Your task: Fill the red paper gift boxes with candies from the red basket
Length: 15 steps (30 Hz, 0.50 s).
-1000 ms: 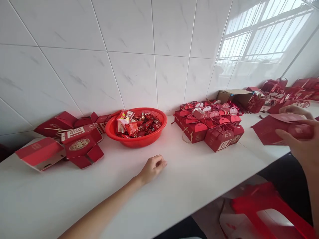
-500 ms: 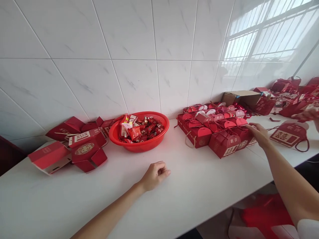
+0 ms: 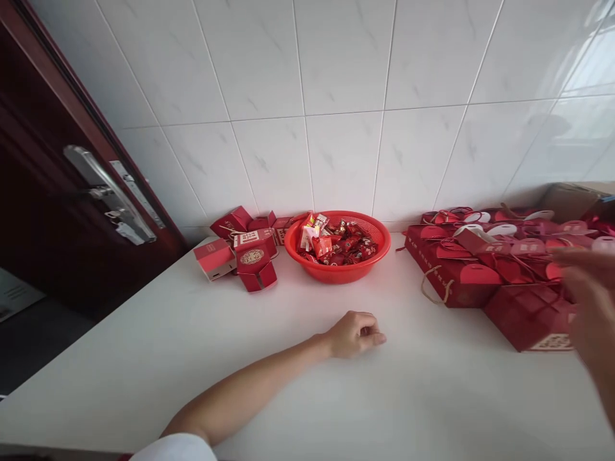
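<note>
My left hand (image 3: 356,334) rests on the white table with its fingers curled in and nothing seen in them. Beyond it stands a red plastic basket (image 3: 336,274) holding wrapped candies (image 3: 343,242) in mostly red wrappers. At the right edge my right hand (image 3: 589,298), blurred, reaches in front of the red gift boxes (image 3: 468,285). Its fingers look stretched out, and I see nothing held. Whether it touches a box I cannot tell. The boxes stand close together, with cord handles and rounded top flaps.
Several opened red boxes (image 3: 254,256) lie left of the basket. A white tiled wall (image 3: 269,64) backs the table (image 3: 158,358). On the far left is a dark red door (image 3: 43,179) with a metal handle (image 3: 113,195). A brown carton (image 3: 571,202) sits behind the gift boxes.
The view has swung left, bringing in the door and losing the far right of the table. My right hand has lifted off the gift boxes' edge. My left hand stays curled on the table.
</note>
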Available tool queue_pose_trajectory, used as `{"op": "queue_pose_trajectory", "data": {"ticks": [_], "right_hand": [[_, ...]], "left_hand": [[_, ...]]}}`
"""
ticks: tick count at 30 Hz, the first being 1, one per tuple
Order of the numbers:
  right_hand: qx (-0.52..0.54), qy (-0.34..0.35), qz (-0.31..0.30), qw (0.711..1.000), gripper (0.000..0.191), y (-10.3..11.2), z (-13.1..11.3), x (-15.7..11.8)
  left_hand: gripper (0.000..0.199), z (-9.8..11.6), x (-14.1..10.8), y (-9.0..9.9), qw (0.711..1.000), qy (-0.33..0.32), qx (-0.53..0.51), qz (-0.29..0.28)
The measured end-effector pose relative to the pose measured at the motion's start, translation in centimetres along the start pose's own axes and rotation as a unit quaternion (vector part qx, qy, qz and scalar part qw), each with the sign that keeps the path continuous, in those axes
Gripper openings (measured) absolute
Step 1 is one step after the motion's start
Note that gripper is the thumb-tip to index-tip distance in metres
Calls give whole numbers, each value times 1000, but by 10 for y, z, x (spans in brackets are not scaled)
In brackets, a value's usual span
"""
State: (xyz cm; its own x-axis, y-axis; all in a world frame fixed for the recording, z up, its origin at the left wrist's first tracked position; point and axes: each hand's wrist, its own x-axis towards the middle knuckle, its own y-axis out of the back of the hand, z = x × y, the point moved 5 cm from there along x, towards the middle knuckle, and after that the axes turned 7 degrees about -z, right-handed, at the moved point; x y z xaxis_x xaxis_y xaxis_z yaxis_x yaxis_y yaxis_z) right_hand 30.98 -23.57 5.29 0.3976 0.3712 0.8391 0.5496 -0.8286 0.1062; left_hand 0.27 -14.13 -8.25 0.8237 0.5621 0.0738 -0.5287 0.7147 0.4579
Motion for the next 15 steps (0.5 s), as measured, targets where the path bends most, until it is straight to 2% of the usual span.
{"op": "queue_pose_trajectory", "data": {"ticks": [1, 2, 4, 6, 8, 11, 13, 15], "right_hand": [[37, 18, -74, 996, 17, -23, -28, -15], [59, 53, -175, 981, 10, -47, -56, -32], [110, 139, -350, 920, 16, -87, -101, -71], [170, 194, -450, 855, 22, -112, -127, -109], [207, 213, -504, 811, 23, -128, -138, -142], [228, 196, -549, 779, 23, -139, -139, -178], [230, 186, -565, 770, 22, -141, -135, -193], [237, 191, -569, 764, 20, -141, -131, -201]], "left_hand": [[30, 5, 0, 2, 1000, -11, 2, -7], [30, 12, -1, 5, 1000, -26, 9, -12], [33, 32, -2, 18, 996, -72, 45, -12], [35, 57, -6, 43, 987, -123, 102, 16], [34, 77, -13, 84, 979, -124, 136, 92], [31, 96, -31, 158, 943, -108, 201, 243], [25, 96, -48, 211, 900, -73, 240, 356], [18, 85, -66, 264, 857, -4, 236, 458]]}}
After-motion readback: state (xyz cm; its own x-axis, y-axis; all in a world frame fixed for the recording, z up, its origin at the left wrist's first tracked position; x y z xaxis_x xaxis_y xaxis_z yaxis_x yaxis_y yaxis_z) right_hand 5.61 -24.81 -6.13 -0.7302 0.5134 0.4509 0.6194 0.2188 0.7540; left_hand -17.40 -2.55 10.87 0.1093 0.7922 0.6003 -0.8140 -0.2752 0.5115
